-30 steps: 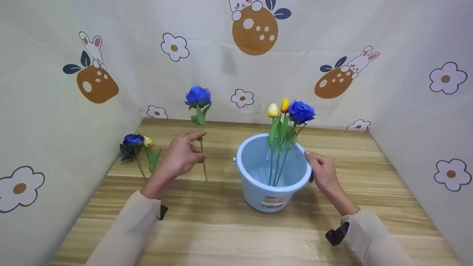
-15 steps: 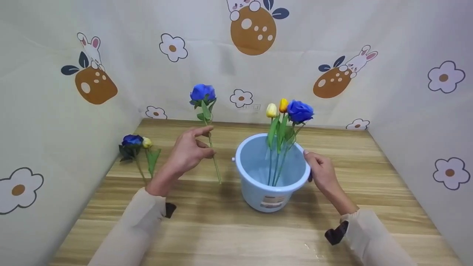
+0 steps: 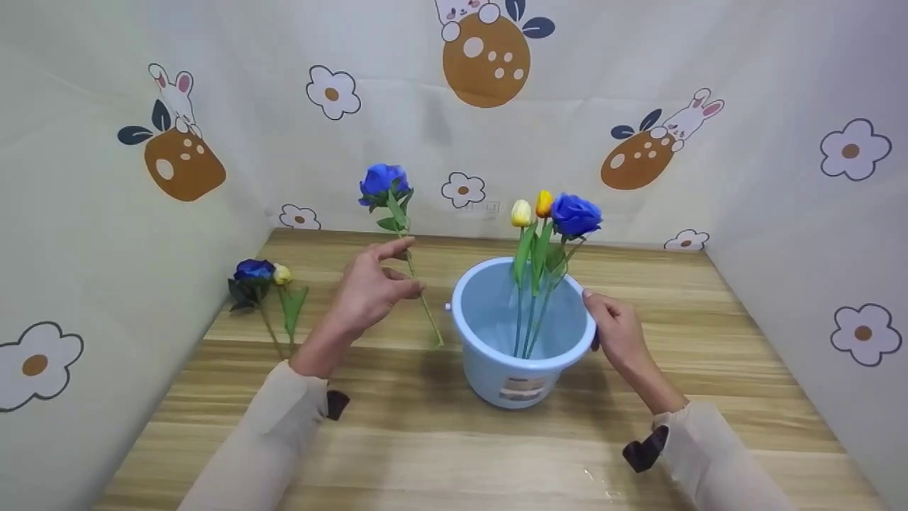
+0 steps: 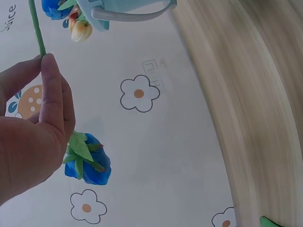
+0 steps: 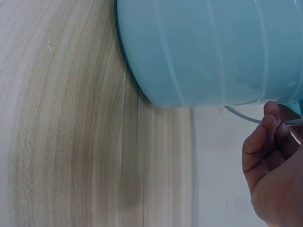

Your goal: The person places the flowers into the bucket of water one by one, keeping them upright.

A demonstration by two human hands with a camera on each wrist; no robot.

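A long-stemmed artificial blue rose (image 3: pixel 385 184) leans in my left hand (image 3: pixel 372 287), which pinches its stem between thumb and fingers. Its lower end points at the left side of a light blue bucket (image 3: pixel 482 372), a short way outside the rim. In the left wrist view the bloom (image 4: pixel 94 163) shows below the hand (image 4: pixel 42 127). My right hand (image 3: pixel 621 330) grips the bucket's right rim; in the right wrist view its curled fingers are by the wire-like handle (image 5: pixel 246 116). Inside the bucket stand a pale yellow tulip (image 3: pixel 521 213), an orange tulip (image 3: pixel 544 204) and another blue rose (image 3: pixel 576 214).
A darker blue rose (image 3: pixel 254 270) and a second pale yellow tulip (image 3: pixel 282 275) lie at the left of the wooden table (image 3: pixel 440 461). Patterned cloth walls (image 3: pixel 397 128) close off the back and both sides.
My left hand has carried the blue rose rightward, toward the bucket, and the stem has tipped from near upright to slanting, lower end to the right. The right hand stays on the rim.
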